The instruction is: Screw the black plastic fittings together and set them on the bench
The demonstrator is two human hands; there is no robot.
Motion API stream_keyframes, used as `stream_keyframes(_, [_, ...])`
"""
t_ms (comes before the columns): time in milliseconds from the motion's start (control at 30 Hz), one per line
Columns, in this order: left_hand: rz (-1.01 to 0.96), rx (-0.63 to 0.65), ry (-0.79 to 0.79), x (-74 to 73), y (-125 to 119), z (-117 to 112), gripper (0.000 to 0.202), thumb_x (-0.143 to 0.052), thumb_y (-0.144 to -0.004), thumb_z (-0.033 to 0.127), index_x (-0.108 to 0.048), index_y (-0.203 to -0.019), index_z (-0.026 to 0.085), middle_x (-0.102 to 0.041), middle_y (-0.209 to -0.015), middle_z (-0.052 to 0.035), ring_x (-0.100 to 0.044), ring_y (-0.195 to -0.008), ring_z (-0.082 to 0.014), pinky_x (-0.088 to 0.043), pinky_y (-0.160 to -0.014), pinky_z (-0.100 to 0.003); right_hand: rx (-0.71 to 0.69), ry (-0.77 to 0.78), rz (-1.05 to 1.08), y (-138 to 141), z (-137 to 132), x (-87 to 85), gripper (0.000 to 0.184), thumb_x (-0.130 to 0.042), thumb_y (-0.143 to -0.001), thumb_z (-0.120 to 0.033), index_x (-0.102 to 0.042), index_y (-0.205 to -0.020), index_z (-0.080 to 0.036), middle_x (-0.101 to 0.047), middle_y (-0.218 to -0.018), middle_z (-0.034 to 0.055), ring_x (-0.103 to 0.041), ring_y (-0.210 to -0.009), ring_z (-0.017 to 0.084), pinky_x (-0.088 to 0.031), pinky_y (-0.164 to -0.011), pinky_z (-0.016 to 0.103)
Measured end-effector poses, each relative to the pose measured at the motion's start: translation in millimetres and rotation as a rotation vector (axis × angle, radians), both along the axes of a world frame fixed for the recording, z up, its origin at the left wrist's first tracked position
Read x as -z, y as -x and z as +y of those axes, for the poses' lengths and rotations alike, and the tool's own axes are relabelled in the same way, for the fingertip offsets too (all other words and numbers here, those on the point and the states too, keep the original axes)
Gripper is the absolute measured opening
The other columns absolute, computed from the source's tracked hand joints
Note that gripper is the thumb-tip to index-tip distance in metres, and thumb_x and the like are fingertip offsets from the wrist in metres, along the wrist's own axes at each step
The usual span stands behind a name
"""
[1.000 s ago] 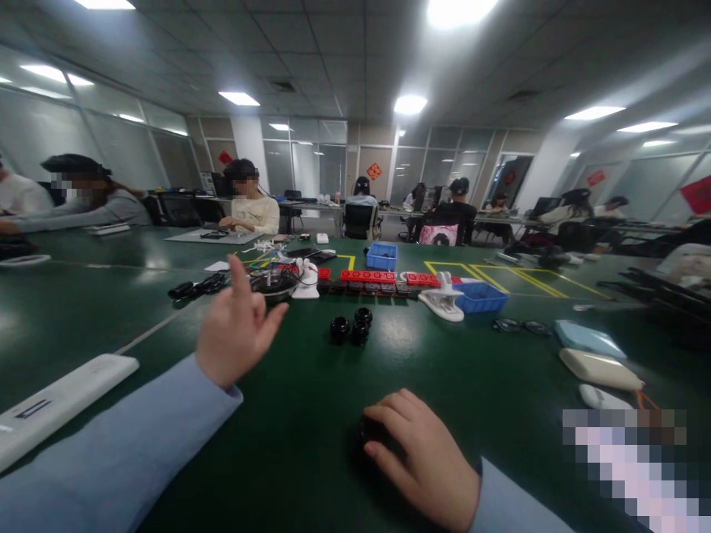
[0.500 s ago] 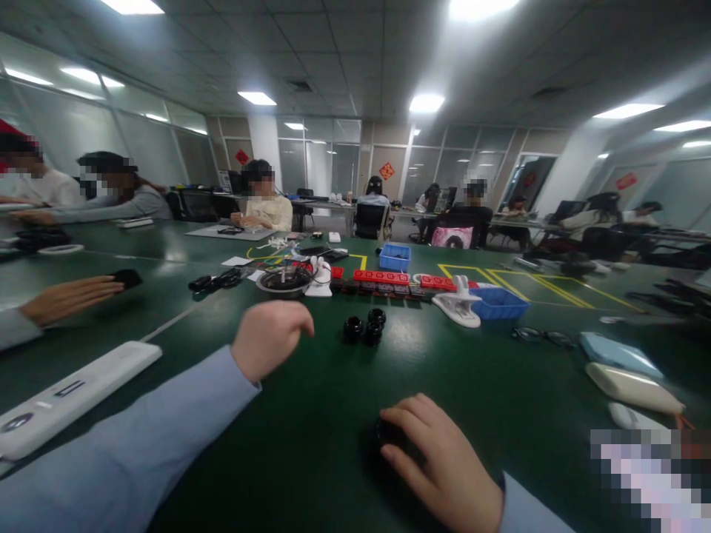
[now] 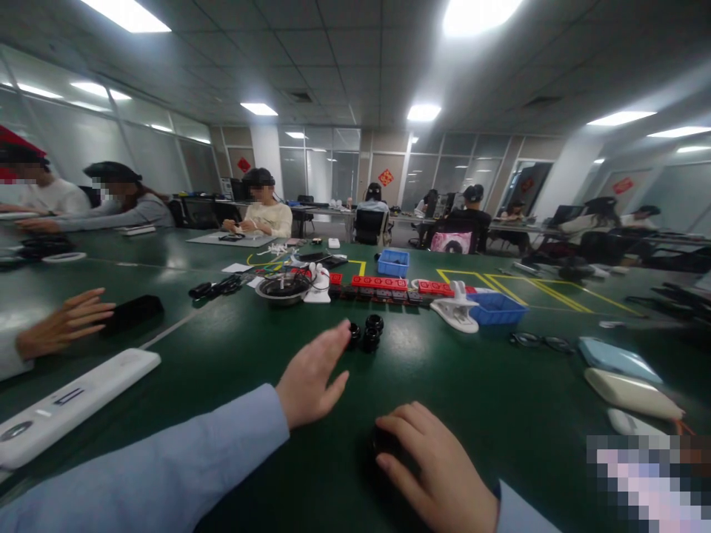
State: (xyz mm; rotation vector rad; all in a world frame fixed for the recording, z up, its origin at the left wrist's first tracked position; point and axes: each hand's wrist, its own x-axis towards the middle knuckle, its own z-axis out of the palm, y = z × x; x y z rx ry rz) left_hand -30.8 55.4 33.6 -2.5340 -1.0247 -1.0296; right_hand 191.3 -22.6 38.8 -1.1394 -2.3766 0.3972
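Note:
My left hand (image 3: pixel 314 377) reaches over the green table with fingers stretched and thumb apart, holding nothing. Its fingertips are beside a small cluster of shiny black round pieces (image 3: pixel 372 338), hiding part of the leftmost one. Closer to me, my right hand (image 3: pixel 436 463) curls over a dark rounded object (image 3: pixel 382 443) on the table. The palm and fingers cover most of that object, so its kind does not show.
Behind the black pieces lie red strips (image 3: pixel 380 283), a metal bowl (image 3: pixel 282 289), a white clip (image 3: pixel 456 311) and a blue bin (image 3: pixel 494 308). A white power strip (image 3: pixel 83 403) lies left; glasses (image 3: pixel 540 340) lie right. Another person's hand (image 3: pixel 67 323) is by a black box (image 3: pixel 133 314).
My left hand has moved right towards the black round pieces, and its bent fingers have straightened. My right hand stays nearly still. The other person's hand has drawn back from the black box.

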Motion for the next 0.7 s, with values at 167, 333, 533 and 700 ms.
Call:
stream_keyframes(167, [-0.263,-0.502,-0.244,-56.2,35.8,24.4,0.102,-0.056,-0.081,0.037,0.028,-0.134,0.019,0.022,-0.144,-0.0115,0.005,-0.133,-0.0323,-0.014,-0.108,-0.049,-0.001,0.018,0.000,-0.6,-0.2,-1.9,0.022,-0.052,-0.081,-0.018,-0.056,-0.104,-0.017,-0.057,-0.095,0.0077,-0.053,-0.085,0.021,-0.047,-0.074,0.037])
stream_keyframes(333, [-0.196,-0.671,-0.223,-58.5,45.4,30.8,0.108,-0.057,-0.077,0.049,0.027,-0.134,0.014,0.025,-0.142,-0.0163,0.011,-0.131,-0.0361,-0.012,-0.105,-0.055,0.001,0.029,-0.027,-0.1,-0.7,-2.9,0.022,-0.051,-0.082,-0.018,-0.056,-0.103,-0.016,-0.057,-0.095,0.0085,-0.053,-0.085,0.022,-0.047,-0.075,0.038])
stream_keyframes(533, [-0.102,-0.564,-0.220,-43.4,44.2,35.3,0.080,-0.053,-0.080,0.050,-0.016,-0.137,0.008,-0.048,-0.123,-0.0211,-0.048,-0.112,-0.0313,-0.040,-0.086,-0.040,-0.007,0.053,-0.044,-0.5,-0.6,-2.2,0.024,-0.050,-0.082,-0.018,-0.055,-0.105,-0.015,-0.056,-0.097,0.0093,-0.053,-0.087,0.022,-0.047,-0.076,0.040])
stream_keyframes(700, [0.103,-0.535,-0.082,-41.6,44.9,33.1,0.039,-0.045,-0.085,0.050,-0.058,-0.072,0.017,-0.055,-0.051,0.0014,-0.052,-0.045,-0.0134,-0.031,-0.045,-0.022,-0.003,0.066,-0.043,-1.8,0.3,-1.8,0.024,-0.050,-0.082,-0.019,-0.055,-0.105,-0.015,-0.056,-0.098,0.0093,-0.054,-0.088,0.022,-0.047,-0.076,0.039])
